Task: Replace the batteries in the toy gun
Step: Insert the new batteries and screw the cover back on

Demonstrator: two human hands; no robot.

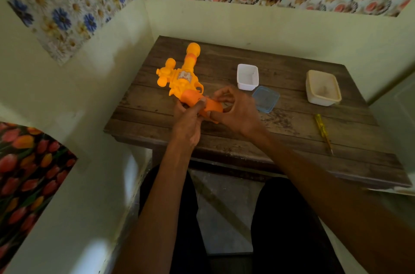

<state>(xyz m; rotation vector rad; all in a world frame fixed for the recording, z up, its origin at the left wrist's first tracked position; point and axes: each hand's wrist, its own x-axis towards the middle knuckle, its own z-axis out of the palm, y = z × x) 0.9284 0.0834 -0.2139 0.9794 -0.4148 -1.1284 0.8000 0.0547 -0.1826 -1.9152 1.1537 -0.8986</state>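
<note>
We've got the orange plastic toy gun [184, 80] resting on the dark wooden counter [224, 58], barrel pointing away, handle [208, 107] toward us. Left hand [187, 121] has its grip wrapped round the handle. Right hand [235, 112] pinches the handle's butt end w/ thumb & curled fingers, prob. at the battery cover, tho we can't see it or any batteries.

Risks: cover pops free & batteries or a screw roll off the counter; too much thumb force could snap a plastic tab.

Right of the gun:
- small white square plastic tub [246, 86], looks empty
- clear blue plastic lid [266, 98], past our right hand
- further right, cream rectangular plastic tub [321, 101], nothing definite inside
- well right, yellow-handled screwdriver [323, 132], untouched
</note>
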